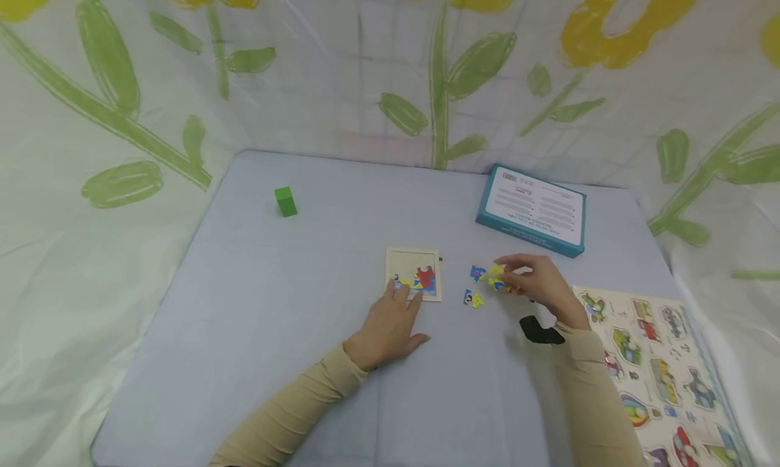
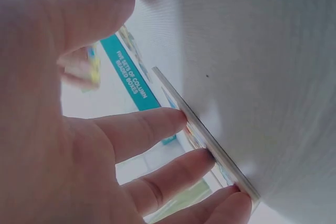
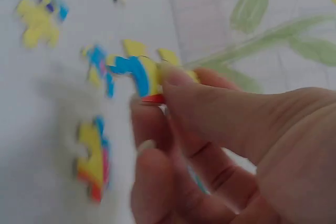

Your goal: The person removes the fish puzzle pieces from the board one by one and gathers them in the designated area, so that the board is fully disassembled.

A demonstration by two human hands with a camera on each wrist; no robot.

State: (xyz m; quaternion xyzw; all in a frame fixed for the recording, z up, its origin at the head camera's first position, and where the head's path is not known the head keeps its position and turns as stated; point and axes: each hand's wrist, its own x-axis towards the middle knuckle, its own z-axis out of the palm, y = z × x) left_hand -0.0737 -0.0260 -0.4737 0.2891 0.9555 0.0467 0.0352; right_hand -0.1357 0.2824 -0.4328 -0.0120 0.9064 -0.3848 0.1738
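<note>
A small square puzzle tray [image 1: 388, 260] lies mid-table, with several blue, yellow and red pieces [image 1: 424, 277] along its lower part. My left hand [image 1: 386, 328] rests its extended fingertips on the tray's near edge, thumb spread away; the left wrist view shows these fingers [image 2: 152, 129] against the rim. To the right of the tray, my right hand [image 1: 539, 284] pinches a yellow and blue jigsaw piece [image 3: 140, 74] with a red edge between thumb and fingers, above the table. Loose jigsaw pieces [image 1: 472, 298] lie around it; one yellow, red and blue piece [image 3: 93, 158] shows below the held one.
A teal box [image 1: 530, 210] with a white printed label stands at the back right. At the right edge lies a large board of vehicle pictures [image 1: 670, 406]. A green block [image 1: 285, 202] stands at the back left. Something black [image 1: 541, 330] hangs by my right wrist.
</note>
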